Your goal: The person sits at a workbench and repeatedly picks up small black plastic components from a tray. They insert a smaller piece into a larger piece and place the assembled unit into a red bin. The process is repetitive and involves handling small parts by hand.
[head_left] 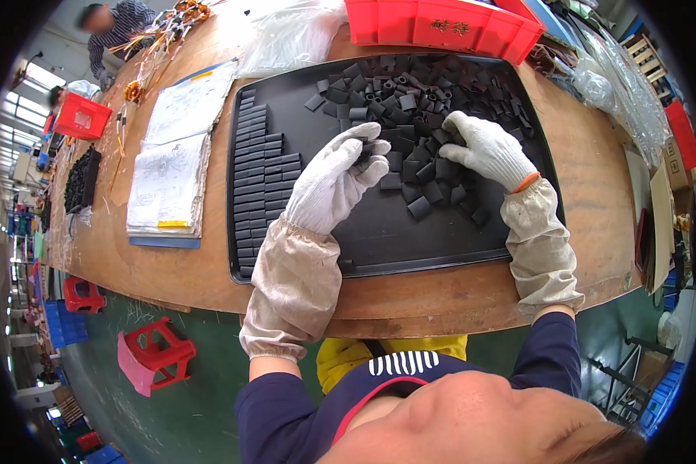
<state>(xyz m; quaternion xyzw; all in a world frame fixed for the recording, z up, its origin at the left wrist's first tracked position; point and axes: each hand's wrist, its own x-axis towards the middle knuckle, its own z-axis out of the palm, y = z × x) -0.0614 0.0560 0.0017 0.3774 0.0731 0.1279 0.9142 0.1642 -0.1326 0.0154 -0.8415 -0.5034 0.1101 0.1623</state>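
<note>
A loose heap of short black tube pieces covers the right and far part of a black tray. Along the tray's left side, more tube pieces lie in neat, close rows. My left hand, in a white knitted glove, is over the middle of the tray, its fingers curled around a few black tube pieces. At the heap's right side is my right hand, gloved too, with thumb and fingers bent together among the pieces. What its fingertips hold, if anything, blends into the dark heap.
Left of the tray lies an open stack of papers on a blue folder. A red bin and clear plastic bags stand beyond it. A black box of small parts sits far left. Another person works at the far end.
</note>
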